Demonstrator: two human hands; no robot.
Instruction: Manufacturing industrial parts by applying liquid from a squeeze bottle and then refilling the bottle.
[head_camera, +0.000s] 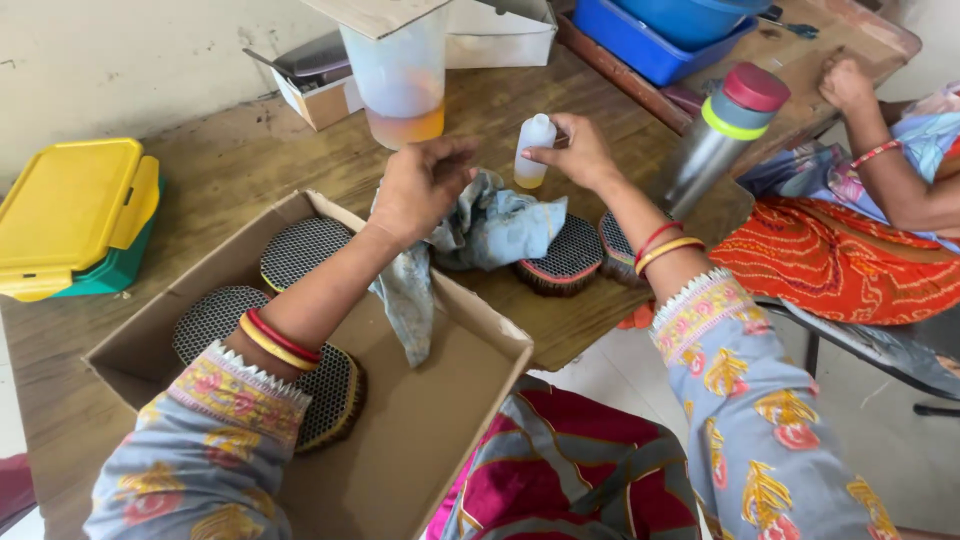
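Observation:
My right hand (578, 152) grips a small white plastic bottle (533, 148) with yellowish liquid at its bottom, upright over the wooden table (230, 170). My left hand (420, 185) is closed over a bunched pale blue cloth (495, 230) that trails down over the edge of an open cardboard box (400, 440). Under the cloth lies a round brush with a dark honeycomb top (570, 255); a second one (618, 248) sits beside it, half behind my right wrist. Three more such brushes (300, 250) rest inside the box.
A clear jug of orange liquid (403, 90) stands behind my hands. A steel flask with a red cap (722, 130) is at the right, a yellow-lidded green box (75, 215) at the left, blue tubs (660, 30) at the back. Another person's arm (885, 150) rests at the right.

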